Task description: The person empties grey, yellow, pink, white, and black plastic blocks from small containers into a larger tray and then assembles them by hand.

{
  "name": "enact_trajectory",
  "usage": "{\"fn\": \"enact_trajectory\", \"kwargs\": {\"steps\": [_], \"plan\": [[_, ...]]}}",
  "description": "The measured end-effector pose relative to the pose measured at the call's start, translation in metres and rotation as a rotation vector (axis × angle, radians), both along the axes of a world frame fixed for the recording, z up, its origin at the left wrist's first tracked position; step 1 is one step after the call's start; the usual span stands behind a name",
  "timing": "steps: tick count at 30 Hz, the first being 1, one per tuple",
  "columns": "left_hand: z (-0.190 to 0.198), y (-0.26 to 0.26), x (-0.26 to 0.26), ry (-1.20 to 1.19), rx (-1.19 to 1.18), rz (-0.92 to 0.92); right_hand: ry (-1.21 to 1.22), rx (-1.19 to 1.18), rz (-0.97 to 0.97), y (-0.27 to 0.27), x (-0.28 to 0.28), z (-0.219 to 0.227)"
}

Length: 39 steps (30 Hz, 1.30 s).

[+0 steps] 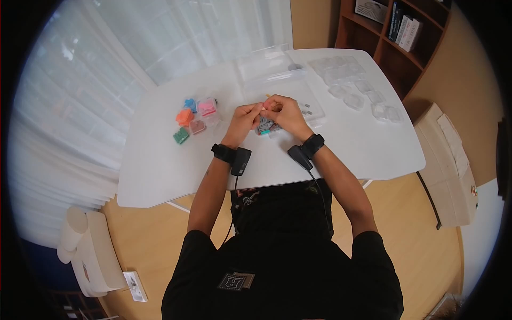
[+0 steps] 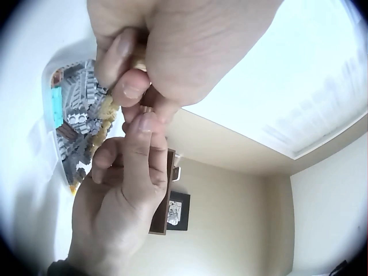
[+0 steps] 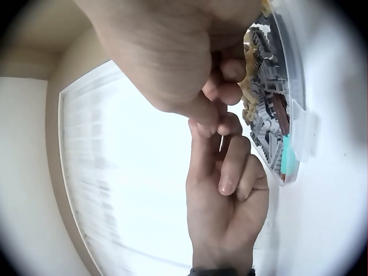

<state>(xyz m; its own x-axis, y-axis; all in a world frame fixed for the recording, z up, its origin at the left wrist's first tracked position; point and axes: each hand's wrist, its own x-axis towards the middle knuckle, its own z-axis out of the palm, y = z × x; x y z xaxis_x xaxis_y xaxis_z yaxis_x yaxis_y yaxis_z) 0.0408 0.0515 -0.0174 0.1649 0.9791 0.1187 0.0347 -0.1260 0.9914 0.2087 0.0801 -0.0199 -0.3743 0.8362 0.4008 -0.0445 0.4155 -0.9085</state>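
Over the front of a clear plastic box, my left hand (image 1: 245, 121) and right hand (image 1: 288, 114) meet at the fingertips. Between them, thumb and fingers of both hands pinch a small light piece (image 2: 148, 108), mostly covered; its kind cannot be told. A bit of tan (image 2: 138, 60) shows within the curled left fingers in the left wrist view. Just below the hands lie grey toy bricks (image 3: 265, 86) in the clear box (image 3: 297, 86), along with tan ones (image 3: 249, 95), a dark brown one (image 3: 280, 112) and a turquoise one (image 3: 288, 152).
Small boxes with coloured pieces, among them orange (image 1: 184, 117), pink (image 1: 206, 106) and green (image 1: 181, 136), stand at the left of the white table (image 1: 154, 170). Several clear small containers (image 1: 353, 101) are at the right. A transparent lid (image 1: 261, 65) rises behind the box.
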Motion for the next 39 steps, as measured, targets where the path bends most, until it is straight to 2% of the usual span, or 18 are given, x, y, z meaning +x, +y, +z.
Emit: {"fn": "enact_trajectory", "kwargs": {"steps": [2, 5, 9, 11, 14, 23, 32, 37, 39], "plan": [[-0.001, 0.001, -0.001, 0.003, -0.010, -0.040, 0.041, -0.101, 0.041, 0.002, 0.001, 0.001], [0.005, -0.001, 0.003, 0.002, -0.009, -0.046, 0.069, -0.102, -0.006, 0.008, 0.002, -0.004], [0.012, -0.006, 0.012, 0.039, -0.007, 0.009, 0.137, -0.161, 0.051, 0.010, 0.003, -0.004], [0.010, -0.005, 0.010, 0.025, 0.007, 0.017, 0.139, -0.410, 0.277, 0.007, 0.009, 0.002], [0.010, -0.004, 0.006, 0.045, -0.030, -0.047, 0.179, -0.482, 0.329, 0.006, 0.009, 0.002], [0.007, -0.003, 0.007, 0.036, 0.005, -0.084, 0.192, -0.469, 0.356, 0.012, 0.009, -0.005], [-0.006, 0.001, 0.006, 0.096, 0.066, 0.006, 0.146, -0.450, 0.386, 0.012, 0.004, -0.009], [-0.014, 0.006, 0.000, 0.191, 0.249, 0.086, 0.153, -0.431, 0.404, 0.007, 0.002, -0.003], [-0.006, 0.002, 0.002, 0.169, 0.192, 0.084, 0.153, -0.429, 0.407, 0.004, 0.003, 0.001]]}}
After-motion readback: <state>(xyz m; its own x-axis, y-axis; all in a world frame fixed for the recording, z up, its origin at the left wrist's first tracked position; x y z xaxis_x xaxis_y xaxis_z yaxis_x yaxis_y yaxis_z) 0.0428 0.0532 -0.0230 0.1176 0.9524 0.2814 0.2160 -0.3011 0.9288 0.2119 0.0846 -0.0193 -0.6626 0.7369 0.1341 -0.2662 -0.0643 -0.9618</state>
